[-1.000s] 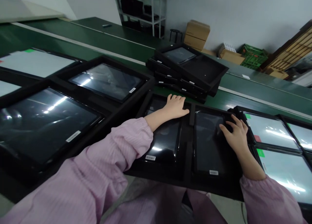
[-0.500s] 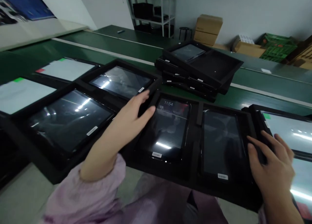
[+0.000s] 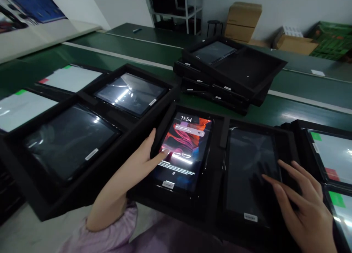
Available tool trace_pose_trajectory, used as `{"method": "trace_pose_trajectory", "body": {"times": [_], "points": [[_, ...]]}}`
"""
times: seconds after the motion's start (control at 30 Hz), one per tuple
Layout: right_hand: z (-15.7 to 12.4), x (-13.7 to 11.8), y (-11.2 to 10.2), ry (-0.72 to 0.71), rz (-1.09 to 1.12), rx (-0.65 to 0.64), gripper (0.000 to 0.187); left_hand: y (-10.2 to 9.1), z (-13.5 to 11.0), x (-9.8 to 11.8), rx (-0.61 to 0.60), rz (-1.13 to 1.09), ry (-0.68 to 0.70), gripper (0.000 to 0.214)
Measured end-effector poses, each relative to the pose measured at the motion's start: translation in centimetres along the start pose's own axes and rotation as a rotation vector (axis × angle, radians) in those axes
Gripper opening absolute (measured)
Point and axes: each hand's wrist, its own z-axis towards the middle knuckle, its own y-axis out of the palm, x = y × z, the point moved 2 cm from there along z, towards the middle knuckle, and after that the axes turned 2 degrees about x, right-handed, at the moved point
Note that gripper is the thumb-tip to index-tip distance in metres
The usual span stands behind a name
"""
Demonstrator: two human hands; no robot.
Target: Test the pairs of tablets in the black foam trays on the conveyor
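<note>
Head view: the lit tablet (image 3: 183, 154) reads 11:54.

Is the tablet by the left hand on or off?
On: the tablet beside the left hand shows colourful wallpaper and the time 11:54.

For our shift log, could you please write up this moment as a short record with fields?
Left hand: fingertip on the lower left of the lit tablet
Right hand: fingers spread over the dark tablet; contact unclear
Lit screen: 11:54 over a red and orange wallpaper
Holder: black tray around both tablets
Nearby: stacked black trays on a green bench
Background: cardboard boxes
</note>
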Motion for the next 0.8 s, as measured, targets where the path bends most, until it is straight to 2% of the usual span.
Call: {"method": "trace_pose_trajectory", "body": {"times": [0.1,0.27,0.43,0.5,0.67,0.73,0.8], "points": [[-0.2,0.1,0.0,0.020,0.037,-0.035,0.026,0.5,0.2,-0.3,-0.010,0.002,-0.010,0.114],[-0.4,0.4,0.0,0.073,0.026,-0.066,0.029,1.1,0.6,-1.2,0.091,-0.024,-0.009,0.103],[-0.4,0.5,0.4,0.000,0.038,-0.141,0.024,1.0,0.6,-1.1,0.074,-0.075,0.010,0.100],[-0.4,0.5,0.6,0.002,-0.004,-0.129,0.027,0.8,0.5,-1.1,0.055,-0.083,0.012,0.101],[-0.3,0.7,0.2,0.081,-0.019,-0.039,0.050,0.0,1.4,-1.3,-0.066,0.028,0.055,0.114],[-0.2,0.7,-0.1,0.102,-0.006,-0.008,0.048,0.0,2.7,-1.3,-0.077,0.073,0.096,0.114],[-0.2,0.7,-0.3,0.114,0.002,0.007,0.040,0.2,4.1,-1.0,-0.012,0.074,0.159,0.103]]}}
